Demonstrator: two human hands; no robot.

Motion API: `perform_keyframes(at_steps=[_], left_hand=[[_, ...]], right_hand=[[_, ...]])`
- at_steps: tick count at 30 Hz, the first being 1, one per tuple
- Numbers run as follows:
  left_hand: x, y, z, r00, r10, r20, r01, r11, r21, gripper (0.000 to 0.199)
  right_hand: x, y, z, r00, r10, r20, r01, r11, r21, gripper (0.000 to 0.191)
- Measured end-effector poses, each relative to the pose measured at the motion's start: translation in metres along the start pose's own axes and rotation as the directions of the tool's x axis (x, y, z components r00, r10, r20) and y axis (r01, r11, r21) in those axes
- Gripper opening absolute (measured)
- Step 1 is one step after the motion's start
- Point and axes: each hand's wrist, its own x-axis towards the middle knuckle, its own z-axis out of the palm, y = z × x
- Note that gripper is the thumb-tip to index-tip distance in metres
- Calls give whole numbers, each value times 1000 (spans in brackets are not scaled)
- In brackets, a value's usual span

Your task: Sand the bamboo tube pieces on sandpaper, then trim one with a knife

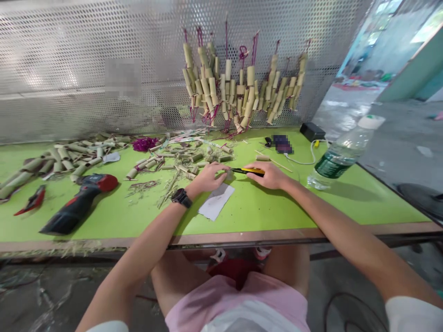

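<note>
The right hand [271, 174] grips the yellow knife [254, 171]; I cannot tell what the left hand [210, 177] pinches. Open green table [273, 210] lies nearer than the right hand, up to its front edge.

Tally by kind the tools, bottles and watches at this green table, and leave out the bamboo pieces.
Cordless power tool: 1
Red hand tool: 1
Yellow-and-black knife, held in the right hand: 1
Plastic bottle: 1
Black wristwatch: 1
Total: 5

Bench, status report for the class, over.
Right hand gripping utility knife. Left hand at blade end, grip unclear. White paper, bamboo pieces close beside left hand.
</note>
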Motion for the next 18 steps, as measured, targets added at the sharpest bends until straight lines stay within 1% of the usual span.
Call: perform_keyframes(at_steps=[4,8,12,15,18], left_hand=[[0,-3,-5,999,-35,31,36,999,-23,35],[0,-7,-7,999,-35,40,36,999,-32,35],[0,-9,-5,1000,18,10,-18,998,-60,32],[1,-11,-2,998,69,-13,-70,996,-56,30],[1,-13,0,997,72,-16,-73,996,-45,31]], right_hand=[[1,2,2,1000,3,10,-3,1000,-16,37],[1,3,3,1000,9,24,-9,1000,-12,40],[1,4,3,1000,10,19,-10,1000,-11,40],[2,6,5,1000,-21,20,21,999,-25,39],[2,8,7,998,-58,17,58,998,-27,38]])
